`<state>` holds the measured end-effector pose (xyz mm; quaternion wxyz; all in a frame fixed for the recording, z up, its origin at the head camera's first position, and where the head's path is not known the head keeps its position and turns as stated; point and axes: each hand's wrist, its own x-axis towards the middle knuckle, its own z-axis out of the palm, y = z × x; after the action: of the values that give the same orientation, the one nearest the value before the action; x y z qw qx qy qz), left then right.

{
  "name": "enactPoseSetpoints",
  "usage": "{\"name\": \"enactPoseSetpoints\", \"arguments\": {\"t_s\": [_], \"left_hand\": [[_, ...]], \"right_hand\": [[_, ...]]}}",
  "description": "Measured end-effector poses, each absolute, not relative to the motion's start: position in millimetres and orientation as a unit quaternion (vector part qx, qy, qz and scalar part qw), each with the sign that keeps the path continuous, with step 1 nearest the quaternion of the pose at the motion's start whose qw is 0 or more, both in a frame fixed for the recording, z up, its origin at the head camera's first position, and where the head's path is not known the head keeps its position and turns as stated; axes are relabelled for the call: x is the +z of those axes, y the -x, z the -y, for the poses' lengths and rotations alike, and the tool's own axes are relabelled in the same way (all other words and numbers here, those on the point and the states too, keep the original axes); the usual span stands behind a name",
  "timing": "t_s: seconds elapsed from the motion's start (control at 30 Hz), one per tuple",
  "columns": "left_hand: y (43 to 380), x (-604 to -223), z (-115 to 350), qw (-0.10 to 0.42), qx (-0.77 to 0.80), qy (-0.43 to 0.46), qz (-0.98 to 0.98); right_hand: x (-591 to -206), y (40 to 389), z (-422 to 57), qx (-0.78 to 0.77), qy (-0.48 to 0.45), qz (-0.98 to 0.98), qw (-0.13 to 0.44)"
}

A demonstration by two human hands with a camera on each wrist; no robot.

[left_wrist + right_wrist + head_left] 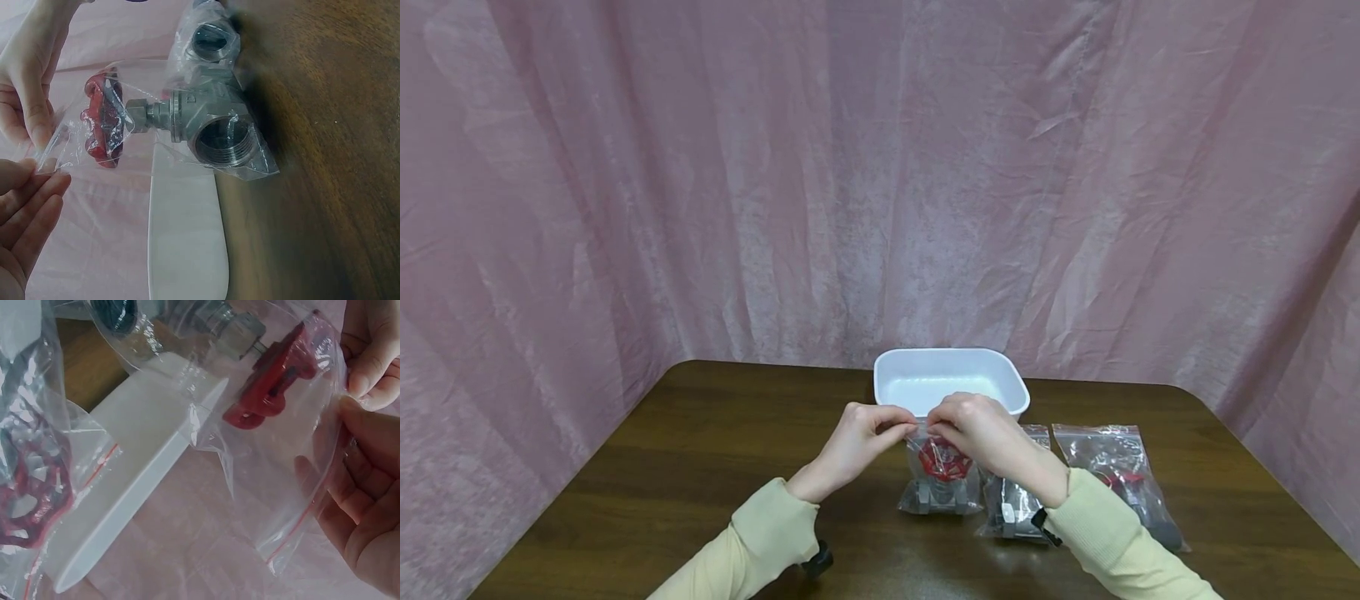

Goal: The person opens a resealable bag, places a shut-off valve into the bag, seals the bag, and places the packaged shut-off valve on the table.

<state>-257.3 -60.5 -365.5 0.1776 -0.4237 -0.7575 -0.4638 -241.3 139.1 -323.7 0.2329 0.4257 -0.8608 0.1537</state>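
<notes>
A clear zip bag [910, 500] stands on the table with a metal gate valve [215, 125] inside, its red handwheel [945, 459] toward the top. My left hand [862, 440] pinches the bag's top edge between thumb and fingers. Close beside it, my right hand [981, 427] pinches the same edge. The right wrist view shows the red seal strip [290, 534] along the bag's mouth and the red handwheel [269, 381] through the plastic. Fingertips of both hands nearly meet at the bag's top.
A white plastic tub [887, 377] stands behind the hands at the table's back edge. To the right lie another bagged valve [1015, 504], partly behind my right forearm, and a third bag [1112, 450] with a red-handled part. Pink curtain [880, 167] hangs behind the wooden table [700, 450].
</notes>
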Motion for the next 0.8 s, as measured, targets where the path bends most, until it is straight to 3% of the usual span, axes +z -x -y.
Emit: {"name": "enactPoseSetpoints", "arguments": {"t_s": [0.43, 0.8], "left_hand": [[254.2, -364.1, 61.0, 0.182, -0.458, 0.417, 0.763], [254.9, -366.8, 60.4, 0.181, -0.476, 0.414, 0.755]], "right_hand": [[-326.8, 242.0, -146.6, 0.265, -0.398, 0.861, 0.174], [-330.1, 243.8, -156.7, 0.265, -0.412, 0.85, 0.193]]}}
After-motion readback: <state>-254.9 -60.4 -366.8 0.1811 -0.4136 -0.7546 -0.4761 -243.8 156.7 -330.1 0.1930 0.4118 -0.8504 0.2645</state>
